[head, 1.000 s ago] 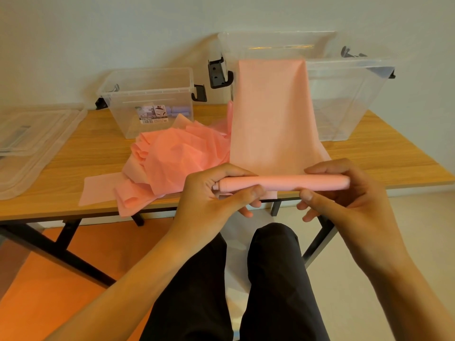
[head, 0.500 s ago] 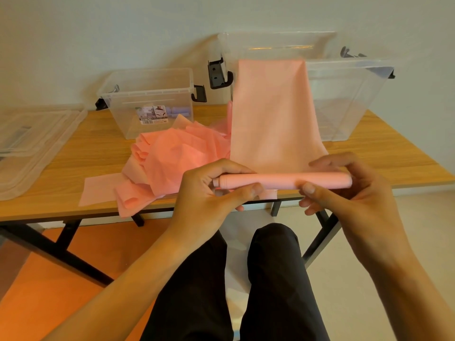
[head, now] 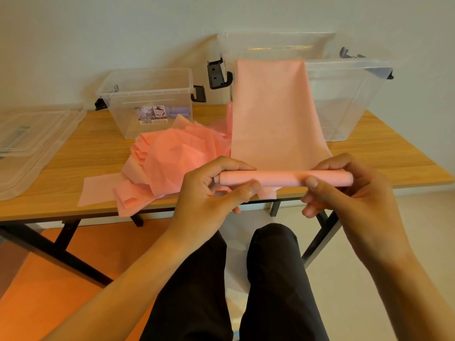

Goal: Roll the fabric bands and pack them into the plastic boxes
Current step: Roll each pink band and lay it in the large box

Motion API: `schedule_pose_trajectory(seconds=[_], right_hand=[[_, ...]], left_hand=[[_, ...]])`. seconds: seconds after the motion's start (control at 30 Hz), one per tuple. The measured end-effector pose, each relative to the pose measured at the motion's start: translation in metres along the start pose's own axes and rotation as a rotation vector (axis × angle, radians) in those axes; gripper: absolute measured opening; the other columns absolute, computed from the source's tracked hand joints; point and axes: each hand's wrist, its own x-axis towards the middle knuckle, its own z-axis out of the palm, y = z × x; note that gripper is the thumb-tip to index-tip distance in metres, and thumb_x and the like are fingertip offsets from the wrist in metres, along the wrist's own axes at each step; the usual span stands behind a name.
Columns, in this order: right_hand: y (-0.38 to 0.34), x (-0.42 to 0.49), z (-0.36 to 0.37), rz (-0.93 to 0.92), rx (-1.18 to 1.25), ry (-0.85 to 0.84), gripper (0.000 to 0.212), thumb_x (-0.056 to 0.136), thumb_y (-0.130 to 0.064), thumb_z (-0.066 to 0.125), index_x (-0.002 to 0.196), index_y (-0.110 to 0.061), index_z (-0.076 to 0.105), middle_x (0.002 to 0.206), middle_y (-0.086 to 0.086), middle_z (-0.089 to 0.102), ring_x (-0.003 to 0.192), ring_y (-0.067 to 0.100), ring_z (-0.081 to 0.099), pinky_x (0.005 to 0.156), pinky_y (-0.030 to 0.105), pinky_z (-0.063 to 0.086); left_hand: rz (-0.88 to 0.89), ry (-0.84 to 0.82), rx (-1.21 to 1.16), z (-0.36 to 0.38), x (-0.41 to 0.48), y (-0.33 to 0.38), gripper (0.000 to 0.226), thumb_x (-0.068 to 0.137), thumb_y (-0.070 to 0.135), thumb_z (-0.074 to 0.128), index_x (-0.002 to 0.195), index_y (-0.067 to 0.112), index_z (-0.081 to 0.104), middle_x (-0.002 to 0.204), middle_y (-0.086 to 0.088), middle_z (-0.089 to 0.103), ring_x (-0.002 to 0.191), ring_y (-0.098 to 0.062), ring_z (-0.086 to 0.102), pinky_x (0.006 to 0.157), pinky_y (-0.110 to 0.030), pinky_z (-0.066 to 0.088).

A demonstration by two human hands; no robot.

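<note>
Wooden table (head: 73, 173), band (head: 270, 114) end unseen

The stretched band (head: 273, 114) rises from the roll (head: 283, 177) at the tabletop's (head: 93, 153) front edge to the large box's (head: 349, 99) front rim. It forms a sloping screen that splits your reach in two. The rim to its right is uncovered and the top there is open. To your left, the heap of loose bands (head: 177, 158) lies just in front of the small box (head: 147, 99), which is open-topped. You have bare wood between the heap and the lids (head: 32, 143) at far left, and also right of the band. The wall (head: 98, 33) closes off the back.
</note>
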Motion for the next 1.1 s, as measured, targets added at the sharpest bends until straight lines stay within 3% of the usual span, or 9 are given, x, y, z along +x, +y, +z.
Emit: schedule_pose_trajectory(seconds=[0.1,0.23,0.43,0.6,0.73,0.9,1.1], right_hand=[[0.0001,0.0008,0.0007,-0.001,-0.033,-0.02,0.036,0.073,-0.02,0.078,0.104,-0.007,0.065,0.093,0.011,0.073,0.072,0.033,0.074,0.059,0.034,0.061],[0.0012,0.0009,-0.0002,-0.008,-0.038,-0.001,0.032,0.068,-0.023,0.082,0.095,-0.011,0.071,0.093,0.015,0.072,0.078,0.035,0.074,0.059,0.032,0.062],[0.0003,0.0003,0.002,-0.021,-0.046,0.012,0.031,0.072,-0.021,0.077,0.096,-0.003,0.069,0.086,0.012,0.074,0.07,0.03,0.074,0.058,0.032,0.062],[0.0012,0.0018,0.0018,0.015,-0.017,0.04,0.034,0.072,-0.029,0.076,0.092,-0.002,0.07,0.075,0.018,0.073,0.058,0.032,0.07,0.057,0.03,0.06],[0.0016,0.0015,0.0003,0.026,-0.002,0.024,0.035,0.074,-0.03,0.075,0.097,-0.004,0.07,0.076,0.018,0.072,0.059,0.032,0.07,0.058,0.031,0.06],[0.0035,0.0006,-0.0021,-0.003,-0.004,-0.015,0.033,0.075,-0.013,0.076,0.106,-0.006,0.068,0.085,0.012,0.074,0.069,0.029,0.072,0.059,0.031,0.06],[0.0043,0.0015,-0.0046,0.021,-0.008,0.002,0.03,0.077,-0.022,0.073,0.099,-0.003,0.07,0.076,0.017,0.072,0.061,0.031,0.07,0.059,0.029,0.06]], left_hand=[[-0.015,0.007,-0.001,0.0005,-0.0009,0.0003,0.022,0.081,0.019,0.073,0.1,0.008,0.071,0.092,-0.001,0.073,0.078,-0.021,0.072,0.054,-0.023,0.053],[-0.006,0.012,-0.012,0.0,-0.0005,-0.0011,0.017,0.082,0.022,0.073,0.096,0.013,0.071,0.09,-0.004,0.072,0.083,-0.025,0.072,0.054,-0.023,0.053],[-0.004,-0.002,-0.04,0.0008,0.0012,-0.0009,0.01,0.086,0.018,0.073,0.094,0.013,0.069,0.089,0.0,0.072,0.086,-0.025,0.074,0.055,-0.026,0.057],[-0.002,-0.019,-0.061,0.0018,0.0007,0.0032,0.034,0.081,0.018,0.073,0.113,0.015,0.063,0.091,-0.007,0.073,0.074,-0.023,0.073,0.055,-0.029,0.056],[0.001,-0.021,-0.035,0.002,0.0009,0.0011,0.023,0.08,0.015,0.074,0.103,0.01,0.071,0.089,-0.004,0.074,0.069,-0.02,0.071,0.054,-0.026,0.055],[0.001,0.014,-0.031,0.0028,0.0035,0.0025,0.019,0.082,0.02,0.072,0.097,0.008,0.073,0.083,-0.01,0.076,0.063,-0.025,0.069,0.055,-0.026,0.053],[0.017,-0.012,0.012,0.0019,0.0041,0.0016,0.024,0.082,0.018,0.075,0.104,0.008,0.072,0.09,-0.004,0.075,0.079,-0.024,0.074,0.056,-0.026,0.056]])
